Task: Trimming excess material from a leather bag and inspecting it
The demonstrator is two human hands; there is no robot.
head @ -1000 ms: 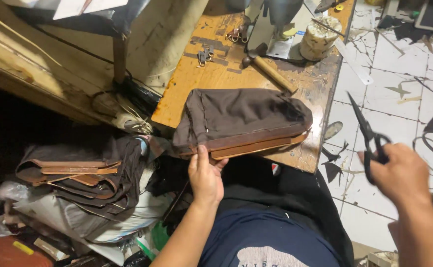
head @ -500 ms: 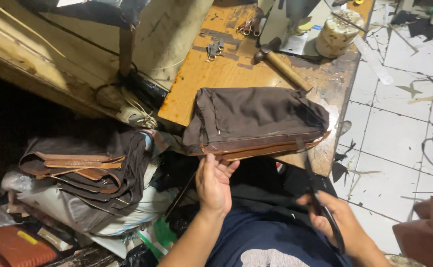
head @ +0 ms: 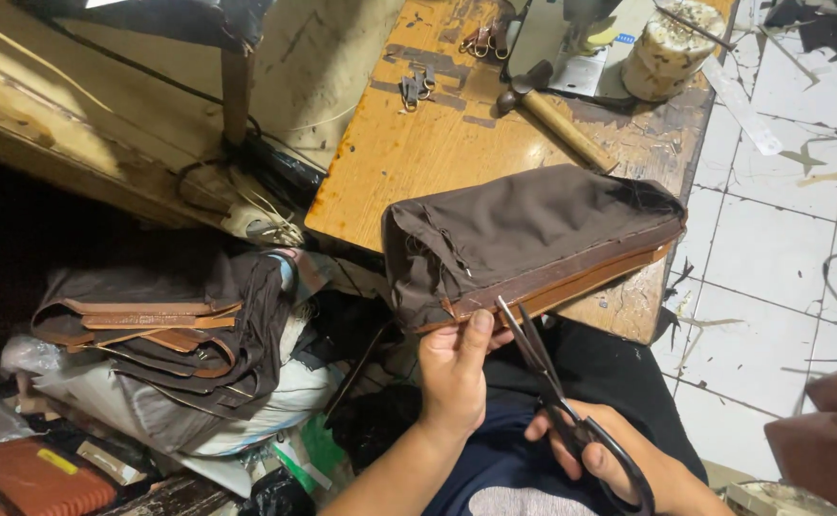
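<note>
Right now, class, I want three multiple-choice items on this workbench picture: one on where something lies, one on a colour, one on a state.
1. Where does the hammer lie?
A. on the wooden table
B. on the tiled floor
C. in the person's lap

2. What colour is the fabric bag piece on the table edge?
A. white
B. dark brown
C. green

3. How are the scissors held?
A. lying untouched on the floor
B. hanging from a hook
C. gripped in the right hand, blades at the bag's tan trim

Answers: 1 A, its handle rests on the tabletop behind the bag. 2 B, the cloth is dark brown. 3 C, while the left hand pinches the trim.
</note>
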